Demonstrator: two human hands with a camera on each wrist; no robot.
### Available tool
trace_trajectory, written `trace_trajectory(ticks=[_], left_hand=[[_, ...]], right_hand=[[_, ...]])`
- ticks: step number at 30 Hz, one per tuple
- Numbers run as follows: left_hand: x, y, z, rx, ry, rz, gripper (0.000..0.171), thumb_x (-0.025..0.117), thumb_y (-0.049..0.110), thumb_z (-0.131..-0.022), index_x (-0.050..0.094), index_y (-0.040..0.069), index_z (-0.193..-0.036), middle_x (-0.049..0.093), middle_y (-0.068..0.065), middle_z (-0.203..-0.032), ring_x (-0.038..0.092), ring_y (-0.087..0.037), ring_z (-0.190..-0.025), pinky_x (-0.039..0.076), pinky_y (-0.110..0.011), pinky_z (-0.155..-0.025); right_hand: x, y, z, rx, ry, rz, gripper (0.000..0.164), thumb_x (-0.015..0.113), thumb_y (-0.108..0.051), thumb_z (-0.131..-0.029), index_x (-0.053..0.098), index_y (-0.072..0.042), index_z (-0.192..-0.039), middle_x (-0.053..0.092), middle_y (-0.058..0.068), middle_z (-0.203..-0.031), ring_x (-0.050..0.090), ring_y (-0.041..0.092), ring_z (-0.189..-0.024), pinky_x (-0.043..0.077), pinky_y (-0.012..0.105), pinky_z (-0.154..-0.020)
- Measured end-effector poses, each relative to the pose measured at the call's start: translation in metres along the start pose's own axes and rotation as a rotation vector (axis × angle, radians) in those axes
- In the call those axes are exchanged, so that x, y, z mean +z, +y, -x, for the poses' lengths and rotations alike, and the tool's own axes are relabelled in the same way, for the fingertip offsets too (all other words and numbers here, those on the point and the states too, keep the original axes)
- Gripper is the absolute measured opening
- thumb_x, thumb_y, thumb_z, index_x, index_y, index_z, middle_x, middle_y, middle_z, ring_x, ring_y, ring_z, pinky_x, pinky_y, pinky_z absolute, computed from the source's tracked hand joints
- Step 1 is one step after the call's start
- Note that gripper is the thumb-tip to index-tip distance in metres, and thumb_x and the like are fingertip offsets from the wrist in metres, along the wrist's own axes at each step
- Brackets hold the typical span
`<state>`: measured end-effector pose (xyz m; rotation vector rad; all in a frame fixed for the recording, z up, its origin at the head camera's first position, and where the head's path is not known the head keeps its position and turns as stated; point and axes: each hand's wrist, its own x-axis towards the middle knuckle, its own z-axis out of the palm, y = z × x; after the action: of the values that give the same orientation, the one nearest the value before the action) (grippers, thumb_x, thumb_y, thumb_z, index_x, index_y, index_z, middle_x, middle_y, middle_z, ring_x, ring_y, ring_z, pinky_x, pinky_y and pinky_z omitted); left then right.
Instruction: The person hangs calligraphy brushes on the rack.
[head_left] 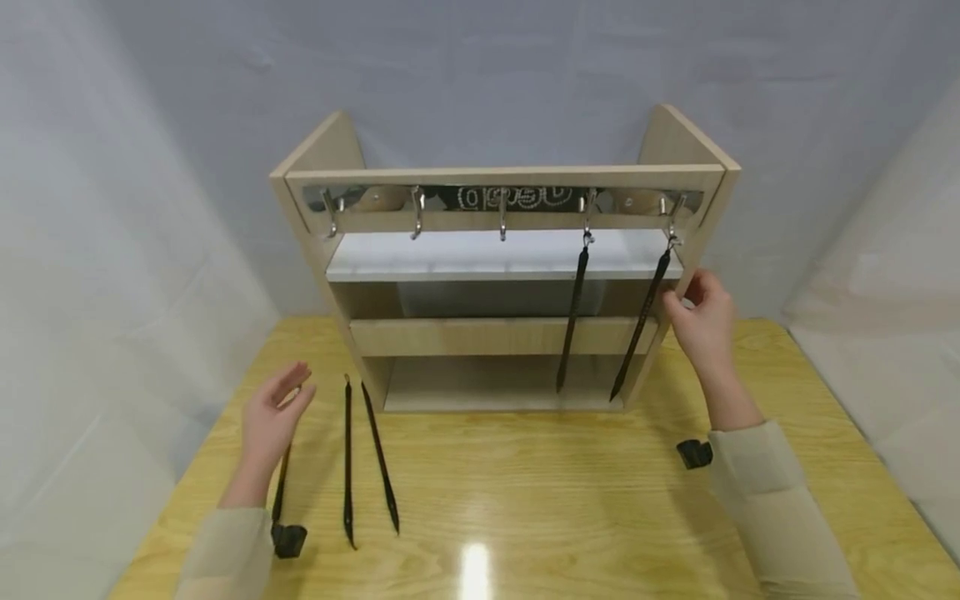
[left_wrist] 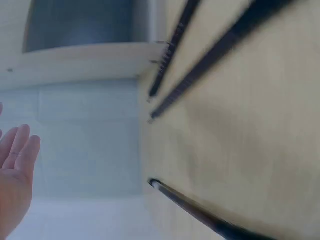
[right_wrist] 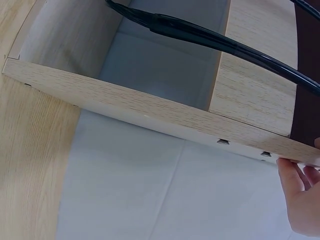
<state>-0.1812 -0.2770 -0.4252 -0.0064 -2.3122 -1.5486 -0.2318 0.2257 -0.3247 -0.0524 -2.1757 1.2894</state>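
Note:
A light wooden desk shelf point(head_left: 502, 337) stands on the table with a row of metal hooks along its top front. Two dark calligraphy brushes, a left one point(head_left: 573, 321) and a right one point(head_left: 641, 325), hang tip down from its two rightmost hooks. My right hand point(head_left: 703, 325) grips the edge of the shelf's right side panel point(right_wrist: 150, 105), thumb at the inner face and fingers outside. My left hand point(head_left: 272, 421) hovers with nothing in it, fingers loosely extended. Below it lies one brush point(head_left: 282, 483), partly hidden; two more, one straight point(head_left: 348, 467) and one slanted point(head_left: 381, 458), lie beside it.
The three left hooks, such as the middle hook point(head_left: 502, 217), bear nothing. Pale cloth point(head_left: 495, 83) hangs behind and at both sides of the wooden table point(head_left: 540, 500). Black wrist pieces show at the left point(head_left: 288, 540) and right point(head_left: 694, 453) cuffs.

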Motion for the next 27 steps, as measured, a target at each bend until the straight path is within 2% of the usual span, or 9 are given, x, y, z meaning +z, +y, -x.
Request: trace_trajectory(ticks=[6, 7, 9, 15, 19, 21, 23, 26, 27], left_hand=[[-0.012, -0.023, 0.013, -0.009, 0.057, -0.006, 0.039, 0.059, 0.011, -0.085, 0.05, -0.005, -0.12, 0.056, -0.012, -0.114, 0.052, 0.0, -0.097, 0.042, -0.011, -0.079], [-0.011, -0.01, 0.019, -0.042, 0.08, -0.092, 0.04, 0.058, 0.011, -0.086, 0.049, -0.006, -0.12, 0.055, -0.014, -0.114, 0.051, 0.004, -0.095, 0.041, -0.008, -0.076], [-0.013, -0.016, 0.023, -0.058, 0.099, -0.118, 0.04, 0.058, 0.014, -0.086, 0.05, -0.007, -0.119, 0.056, -0.017, -0.113, 0.05, 0.007, -0.092, 0.041, -0.006, -0.074], [-0.019, -0.031, 0.029, -0.1, 0.142, -0.216, 0.034, 0.058, 0.012, -0.085, 0.053, -0.008, -0.113, 0.057, -0.021, -0.109, 0.05, 0.008, -0.083, 0.04, -0.003, -0.067], [-0.023, -0.037, 0.03, -0.165, 0.131, -0.304, 0.032, 0.057, 0.008, -0.085, 0.053, -0.008, -0.112, 0.056, -0.024, -0.109, 0.044, 0.014, -0.076, 0.037, -0.001, -0.063], [-0.024, -0.041, 0.03, -0.209, 0.115, -0.338, 0.033, 0.057, 0.009, -0.085, 0.053, -0.007, -0.113, 0.056, -0.023, -0.11, 0.05, 0.008, -0.079, 0.038, -0.002, -0.062], [-0.026, -0.044, 0.031, -0.251, 0.09, -0.366, 0.035, 0.056, 0.011, -0.085, 0.052, -0.007, -0.115, 0.055, -0.023, -0.111, 0.056, -0.006, -0.086, 0.042, -0.007, -0.064], [-0.027, -0.049, 0.032, -0.291, 0.045, -0.389, 0.038, 0.055, 0.012, -0.086, 0.049, -0.008, -0.118, 0.053, -0.025, -0.114, 0.055, -0.03, -0.097, 0.049, -0.025, -0.073], [-0.028, -0.051, 0.032, -0.297, 0.028, -0.393, 0.039, 0.055, 0.011, -0.086, 0.048, -0.009, -0.118, 0.052, -0.027, -0.114, 0.053, -0.035, -0.099, 0.049, -0.031, -0.075]], right_hand=[[0.0, 0.0, -0.001, -0.022, 0.028, 0.019, 0.023, 0.054, 0.0, -0.077, 0.055, 0.011, -0.097, 0.058, 0.015, -0.087, 0.051, 0.007, -0.077, 0.04, 0.009, -0.064], [0.001, -0.001, -0.001, -0.022, 0.028, 0.023, 0.023, 0.054, 0.0, -0.077, 0.055, 0.011, -0.097, 0.058, 0.016, -0.088, 0.05, 0.004, -0.075, 0.04, 0.009, -0.064], [0.001, -0.001, -0.002, -0.022, 0.028, 0.028, 0.023, 0.054, -0.001, -0.077, 0.055, 0.011, -0.097, 0.058, 0.017, -0.088, 0.047, -0.001, -0.073, 0.039, 0.009, -0.063], [0.0, -0.001, -0.002, -0.015, 0.026, 0.043, 0.023, 0.055, -0.002, -0.077, 0.055, 0.009, -0.097, 0.058, 0.016, -0.088, 0.047, 0.0, -0.074, 0.039, 0.01, -0.064], [0.0, -0.001, -0.002, 0.0, 0.012, 0.055, 0.023, 0.055, -0.003, -0.078, 0.055, 0.009, -0.098, 0.058, 0.017, -0.091, 0.05, 0.006, -0.078, 0.04, 0.011, -0.066], [0.0, -0.001, -0.002, 0.004, 0.008, 0.056, 0.023, 0.054, -0.003, -0.078, 0.055, 0.009, -0.098, 0.058, 0.016, -0.091, 0.05, 0.007, -0.079, 0.04, 0.011, -0.066], [-0.001, -0.001, -0.002, 0.004, 0.007, 0.055, 0.023, 0.055, -0.003, -0.078, 0.055, 0.009, -0.098, 0.058, 0.016, -0.09, 0.05, 0.005, -0.077, 0.04, 0.011, -0.065], [-0.001, -0.001, -0.002, 0.007, 0.002, 0.059, 0.023, 0.055, -0.003, -0.078, 0.055, 0.009, -0.098, 0.058, 0.016, -0.09, 0.049, 0.005, -0.077, 0.04, 0.01, -0.065], [-0.001, -0.001, -0.001, 0.007, 0.001, 0.063, 0.023, 0.056, -0.004, -0.078, 0.055, 0.009, -0.098, 0.058, 0.016, -0.09, 0.05, 0.006, -0.078, 0.04, 0.01, -0.065]])
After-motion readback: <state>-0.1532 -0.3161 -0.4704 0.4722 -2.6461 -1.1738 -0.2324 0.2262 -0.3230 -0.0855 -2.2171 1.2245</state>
